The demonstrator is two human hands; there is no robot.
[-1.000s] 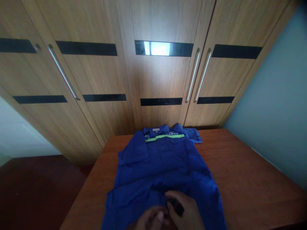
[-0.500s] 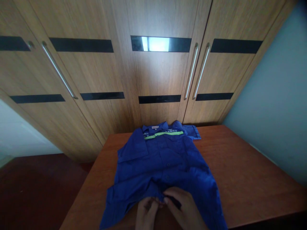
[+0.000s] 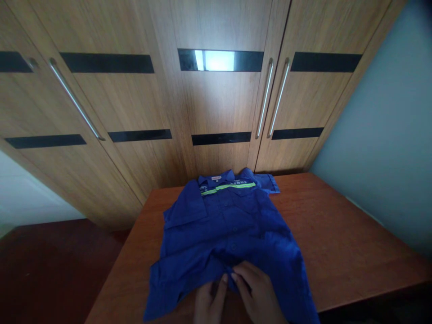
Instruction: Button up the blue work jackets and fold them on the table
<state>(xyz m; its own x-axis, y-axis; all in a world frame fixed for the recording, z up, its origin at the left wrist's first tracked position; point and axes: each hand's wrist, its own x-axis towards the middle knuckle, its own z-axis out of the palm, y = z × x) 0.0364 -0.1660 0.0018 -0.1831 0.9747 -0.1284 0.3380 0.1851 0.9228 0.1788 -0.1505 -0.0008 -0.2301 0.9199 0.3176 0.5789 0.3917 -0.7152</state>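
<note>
A dark blue work shirt (image 3: 236, 216) lies spread front side up, its collar toward the cabinet and its hem toward me. Across its chest runs a yellow-green strip, and buttons show down the front. At the middle of the hem, my left hand (image 3: 209, 300) pinches the cloth between thumb and fingers. Close beside it on the right, my right hand (image 3: 255, 288) grips the front edge of the same shirt. Cloth bunches up around both sets of fingertips, and whether a button is between them is hidden.
The shirt rests on a reddish-brown wooden table (image 3: 337, 238). Behind the table stands a wooden cabinet (image 3: 222, 103) with metal handles and black strips. A pale wall (image 3: 378, 148) borders the right side; dark red floor (image 3: 54, 265) shows at left.
My left thumb has shifted up and onto the cloth near the right fingertips. Both hands keep hold of the hem. The whole view has moved slightly.
</note>
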